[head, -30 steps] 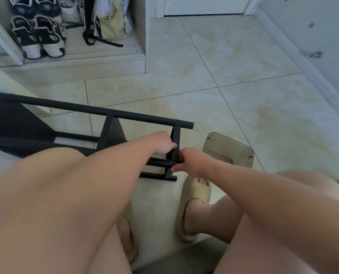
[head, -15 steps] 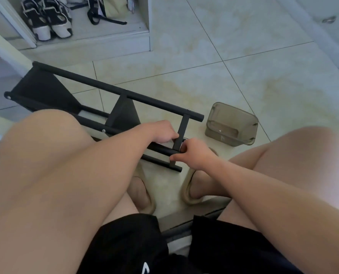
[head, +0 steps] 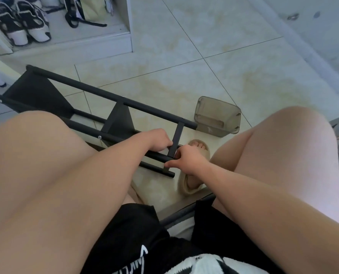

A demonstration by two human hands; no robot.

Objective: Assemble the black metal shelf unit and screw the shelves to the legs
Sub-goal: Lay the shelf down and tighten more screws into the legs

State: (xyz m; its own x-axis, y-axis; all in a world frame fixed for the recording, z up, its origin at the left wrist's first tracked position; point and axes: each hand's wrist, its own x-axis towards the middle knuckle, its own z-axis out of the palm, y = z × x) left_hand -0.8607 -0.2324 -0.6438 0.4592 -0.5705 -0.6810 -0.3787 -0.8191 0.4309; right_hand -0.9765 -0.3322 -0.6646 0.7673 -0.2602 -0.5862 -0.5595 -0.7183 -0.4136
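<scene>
The black metal shelf unit (head: 113, 99) lies on its side on the tiled floor, its round legs running from upper left to lower right, with black shelf panels between them. My left hand (head: 158, 140) grips the near leg next to the end shelf panel (head: 177, 138). My right hand (head: 186, 161) pinches at the joint where that panel meets the leg; whatever it holds is hidden by my fingers. A silver screw head (head: 99, 137) shows further up the same leg.
A translucent brown plastic box (head: 217, 116) stands on the floor just past the shelf's end. My foot in a beige slipper (head: 194, 171) is under my right hand. An open cabinet with sneakers (head: 22, 22) is at the upper left. My knees flank the work.
The view has tilted down and back, so my knees and shorts fill more of the frame. Both hands stay at the same joint on the near leg.
</scene>
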